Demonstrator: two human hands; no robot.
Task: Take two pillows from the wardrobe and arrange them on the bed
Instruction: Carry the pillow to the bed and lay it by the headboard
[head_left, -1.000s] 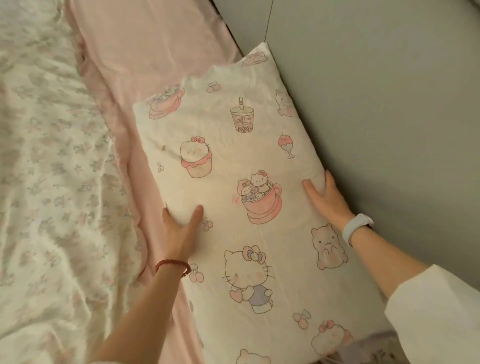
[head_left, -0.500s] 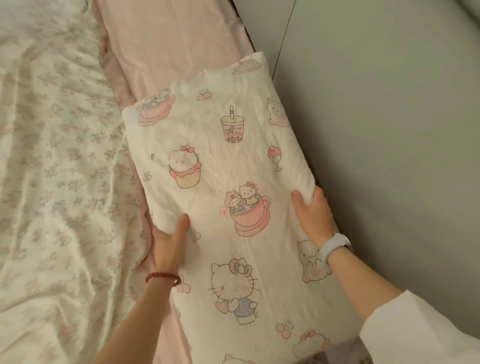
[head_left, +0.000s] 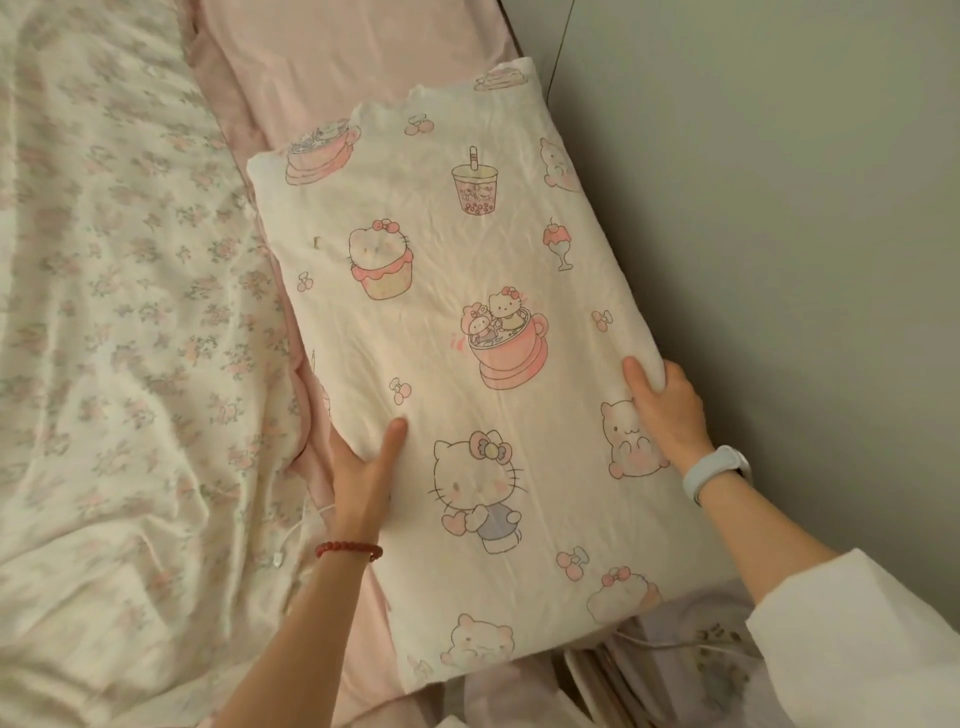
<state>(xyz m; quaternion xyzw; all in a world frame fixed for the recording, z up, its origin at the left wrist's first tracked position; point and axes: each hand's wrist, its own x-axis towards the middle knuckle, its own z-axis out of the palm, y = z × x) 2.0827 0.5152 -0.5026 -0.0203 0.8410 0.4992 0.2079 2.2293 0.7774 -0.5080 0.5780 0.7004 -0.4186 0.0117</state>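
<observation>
Cream cotton, printed with pink cartoon cats, cupcakes and cups: a pillow (head_left: 467, 332) lying lengthwise on the pink sheet (head_left: 353, 57) along the bed's right edge, close against the grey wall (head_left: 779, 208). Left hand (head_left: 363, 478) clasping the pillow's left edge, thumb on top, fingers tucked beneath. Right hand (head_left: 665, 410) gripping the right edge, fingers curled over it. Red bead bracelet (head_left: 348, 548) at the left wrist, pale wristband (head_left: 714, 470) at the right. Floral duvet (head_left: 114, 312) rumpled just beside, to the left.
</observation>
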